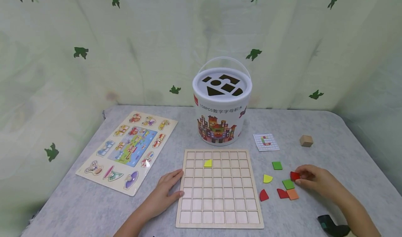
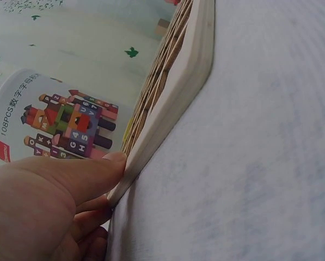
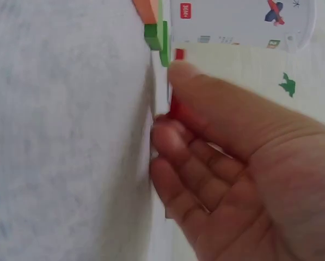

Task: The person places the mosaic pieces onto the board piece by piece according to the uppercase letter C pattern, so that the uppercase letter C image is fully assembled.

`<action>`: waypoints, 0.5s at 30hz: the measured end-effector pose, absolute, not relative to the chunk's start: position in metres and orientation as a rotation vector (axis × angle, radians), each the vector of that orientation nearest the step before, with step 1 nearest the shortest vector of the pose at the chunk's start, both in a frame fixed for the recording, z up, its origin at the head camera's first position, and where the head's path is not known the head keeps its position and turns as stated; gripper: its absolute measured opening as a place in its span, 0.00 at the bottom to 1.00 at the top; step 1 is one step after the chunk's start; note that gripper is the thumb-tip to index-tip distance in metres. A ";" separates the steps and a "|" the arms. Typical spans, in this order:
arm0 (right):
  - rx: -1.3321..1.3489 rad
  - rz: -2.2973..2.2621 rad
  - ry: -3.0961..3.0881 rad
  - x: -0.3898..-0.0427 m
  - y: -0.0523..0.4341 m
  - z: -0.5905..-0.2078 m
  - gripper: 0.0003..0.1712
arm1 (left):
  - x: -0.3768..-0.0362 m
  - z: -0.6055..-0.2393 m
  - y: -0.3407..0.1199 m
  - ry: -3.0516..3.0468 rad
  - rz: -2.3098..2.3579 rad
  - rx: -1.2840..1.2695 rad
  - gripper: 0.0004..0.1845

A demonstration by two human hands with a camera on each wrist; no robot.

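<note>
my right hand (image 1: 309,179) pinches the red tile (image 1: 294,175), left hand (image 1: 166,191) flat on the grid board (image 1: 218,190); a loose pinch could drop it.

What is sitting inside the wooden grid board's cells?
One yellow quarter-circle piece lies in a cell of the wooden grid board, second row, third column. All other cells show bare wood; nothing covers any cell.

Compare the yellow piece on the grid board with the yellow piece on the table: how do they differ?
The yellow piece on the board sits in a cell of the grid board; the yellow piece on the table lies loose among other colored pieces. The first has its curved edge up-left, the second up-right. Both look like flat quarter-circles of similar size.
</note>
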State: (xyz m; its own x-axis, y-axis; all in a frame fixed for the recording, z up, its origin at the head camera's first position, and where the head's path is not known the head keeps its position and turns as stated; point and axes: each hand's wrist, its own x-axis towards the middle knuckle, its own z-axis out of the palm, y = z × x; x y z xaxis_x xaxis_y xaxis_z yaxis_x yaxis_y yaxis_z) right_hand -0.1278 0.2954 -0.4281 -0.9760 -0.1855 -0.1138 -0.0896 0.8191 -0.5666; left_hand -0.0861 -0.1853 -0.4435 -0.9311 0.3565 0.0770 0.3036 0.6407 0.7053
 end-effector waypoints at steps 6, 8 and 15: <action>-0.201 -0.953 2.865 -0.130 0.289 -0.419 0.19 | -0.086 -0.444 -0.185 2.781 1.178 0.557 0.34; -0.231 -0.983 2.900 -0.130 0.285 -0.415 0.21 | -0.086 -0.444 -0.185 2.780 1.177 0.555 0.34; -0.513 -1.081 3.027 -0.136 0.256 -0.396 0.20 | -0.086 -0.443 -0.185 2.777 1.177 0.526 0.34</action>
